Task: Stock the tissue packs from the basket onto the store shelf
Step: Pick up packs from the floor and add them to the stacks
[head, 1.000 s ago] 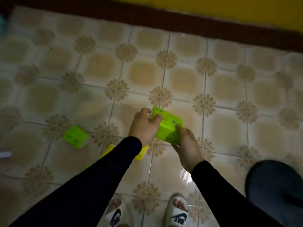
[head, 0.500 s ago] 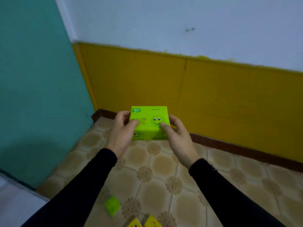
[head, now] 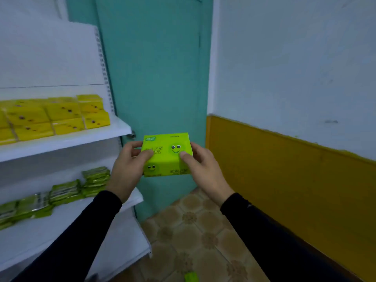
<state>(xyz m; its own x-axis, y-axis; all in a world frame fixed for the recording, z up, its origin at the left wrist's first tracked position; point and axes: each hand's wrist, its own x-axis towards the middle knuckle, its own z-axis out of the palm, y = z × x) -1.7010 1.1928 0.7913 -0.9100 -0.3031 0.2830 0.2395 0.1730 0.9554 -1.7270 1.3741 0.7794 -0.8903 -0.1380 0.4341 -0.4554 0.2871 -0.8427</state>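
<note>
A green tissue pack [head: 166, 154] with smiley faces is held up in the air in front of a teal door [head: 154, 78], just right of the white shelf [head: 67, 139]. The left hand [head: 127, 169] grips its left end and the right hand [head: 203, 168] its right end — thumbs on top, fingers curled behind. Yellow packs [head: 55, 116] sit on the upper shelf board, green packs [head: 65, 192] on the lower one. Another green pack [head: 191, 277] lies on the tiled floor [head: 203, 231].
</note>
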